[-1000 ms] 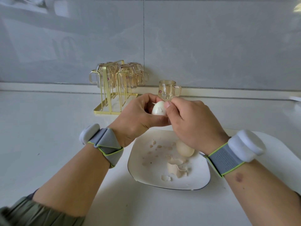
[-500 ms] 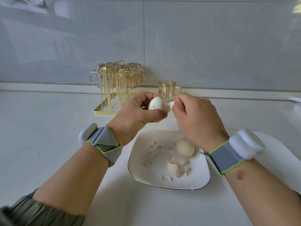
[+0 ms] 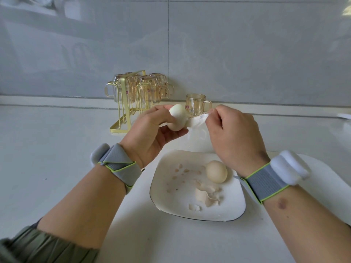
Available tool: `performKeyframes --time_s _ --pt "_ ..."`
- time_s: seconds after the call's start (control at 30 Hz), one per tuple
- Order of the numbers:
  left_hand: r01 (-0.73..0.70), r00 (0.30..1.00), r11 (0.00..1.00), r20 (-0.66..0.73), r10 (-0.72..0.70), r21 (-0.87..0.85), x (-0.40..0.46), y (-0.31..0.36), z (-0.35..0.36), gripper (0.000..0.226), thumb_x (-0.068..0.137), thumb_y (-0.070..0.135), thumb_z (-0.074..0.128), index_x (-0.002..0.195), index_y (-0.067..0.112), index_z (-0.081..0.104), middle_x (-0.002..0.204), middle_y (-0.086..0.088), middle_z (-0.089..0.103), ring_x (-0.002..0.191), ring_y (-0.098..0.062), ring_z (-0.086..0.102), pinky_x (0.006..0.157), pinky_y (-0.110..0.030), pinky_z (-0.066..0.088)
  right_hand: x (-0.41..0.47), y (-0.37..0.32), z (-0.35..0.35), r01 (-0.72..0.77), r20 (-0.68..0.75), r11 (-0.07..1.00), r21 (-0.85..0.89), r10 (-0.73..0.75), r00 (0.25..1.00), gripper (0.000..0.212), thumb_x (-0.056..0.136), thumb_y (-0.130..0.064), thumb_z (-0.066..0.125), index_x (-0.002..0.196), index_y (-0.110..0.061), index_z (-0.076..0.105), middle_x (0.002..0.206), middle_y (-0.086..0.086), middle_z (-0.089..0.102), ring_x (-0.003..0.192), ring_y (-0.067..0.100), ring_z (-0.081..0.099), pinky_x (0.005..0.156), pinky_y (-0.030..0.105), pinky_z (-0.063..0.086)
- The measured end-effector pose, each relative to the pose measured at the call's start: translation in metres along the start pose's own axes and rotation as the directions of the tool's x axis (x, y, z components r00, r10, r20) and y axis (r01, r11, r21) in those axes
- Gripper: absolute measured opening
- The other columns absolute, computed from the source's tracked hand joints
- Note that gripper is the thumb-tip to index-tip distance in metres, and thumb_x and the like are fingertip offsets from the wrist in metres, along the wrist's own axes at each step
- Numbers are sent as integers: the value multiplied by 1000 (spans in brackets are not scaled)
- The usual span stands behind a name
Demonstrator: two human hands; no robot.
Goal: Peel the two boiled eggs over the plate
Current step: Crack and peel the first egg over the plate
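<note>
Here the egg (image 3: 177, 118) sits gripped in left fingers (image 3: 161, 112), above the plate (image 3: 171, 202).

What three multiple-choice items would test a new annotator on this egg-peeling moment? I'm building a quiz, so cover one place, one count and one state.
1. Where is the unpeeled egg?
A. On the plate
B. In the glass cup
C. On the gold rack

2. How many eggs are in view?
A. One
B. Two
C. Four

3. What is the right hand doing?
A. Lying flat on the counter
B. Pinching a strip of peel
C. Lifting the plate

Answers:
1 A: the unpeeled egg lies on the plate beside shell pieces.
2 B: that one, plus the white egg gripped by the left hand.
3 B: the right hand pinches a strip of peel that stretches to the white egg.
</note>
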State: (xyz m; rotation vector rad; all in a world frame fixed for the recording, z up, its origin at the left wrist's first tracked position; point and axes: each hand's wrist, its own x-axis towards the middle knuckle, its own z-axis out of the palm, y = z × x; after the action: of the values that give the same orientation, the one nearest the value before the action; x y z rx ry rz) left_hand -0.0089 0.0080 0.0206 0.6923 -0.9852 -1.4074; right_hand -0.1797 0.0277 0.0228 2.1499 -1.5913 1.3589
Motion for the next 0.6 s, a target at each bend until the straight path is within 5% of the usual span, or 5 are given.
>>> performKeyframes --time_s 0.33,0.6 --pt "26 999 988 -38 -33 -154 1 3 -5 19 86 -2 43 93 -2 60 81 -16 70 75 -32 69 73 -37 58 0 -2 -1 22 -35 1000 18 -21 999 43 95 -20 44 58 -17 22 48 0 24 55 27 26 51 35 22" --pt "36 999 991 -15 -38 -131 1 1 -1 18 87 -5 58 104 0 60 96 -17 68 79 -26 70 75 -30 58 0 -2 -2 32 -60 998 60 -28 998 44 93 -16 46 57 -19 22 48 -1 22 54 22 23 50 34 21"
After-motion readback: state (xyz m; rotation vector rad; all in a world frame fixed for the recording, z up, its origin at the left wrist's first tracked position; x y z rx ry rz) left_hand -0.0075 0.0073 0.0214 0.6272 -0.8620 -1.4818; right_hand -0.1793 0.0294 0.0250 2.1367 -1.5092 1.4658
